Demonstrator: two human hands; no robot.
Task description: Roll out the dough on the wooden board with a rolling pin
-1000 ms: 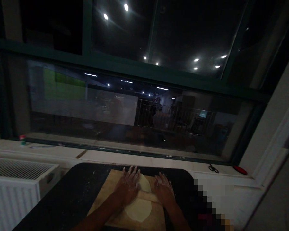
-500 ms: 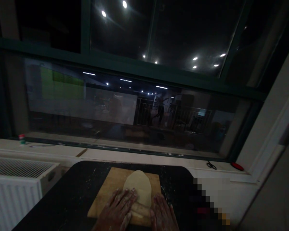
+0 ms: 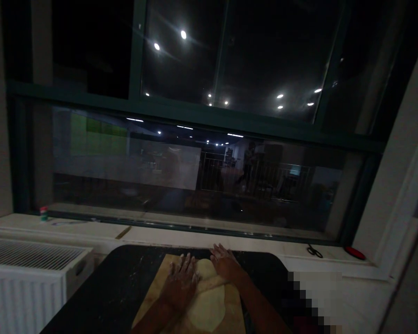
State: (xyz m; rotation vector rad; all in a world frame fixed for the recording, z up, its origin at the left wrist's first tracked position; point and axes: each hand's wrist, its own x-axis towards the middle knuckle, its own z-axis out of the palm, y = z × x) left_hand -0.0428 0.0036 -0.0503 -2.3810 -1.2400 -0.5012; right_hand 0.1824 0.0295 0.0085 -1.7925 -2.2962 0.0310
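A flat, pale oval sheet of dough (image 3: 209,311) lies on a wooden board (image 3: 153,292). A floury wooden rolling pin (image 3: 213,282) crosses the upper part of the dough at a slight tilt. My left hand (image 3: 183,281) rests over the pin's left end, its floury fingers stretched out and pointing away from me. Over the right end lies my right hand (image 3: 226,263), palm down, with its fingers extended past the board's far edge. Neither hand wraps its fingers round the pin. Both palms hide the pin's ends.
The board stands on a black table (image 3: 104,287) dusted with flour. Behind it runs a white window sill (image 3: 195,240) with scissors (image 3: 314,251), a red and black object (image 3: 354,253) and a small red-topped container (image 3: 43,214). A white radiator (image 3: 24,287) stands at left.
Both hands and the rolling pin have moved away from me, from the dough's near end to its far part. The pin's slant has reversed. The camera view has tilted up slightly.
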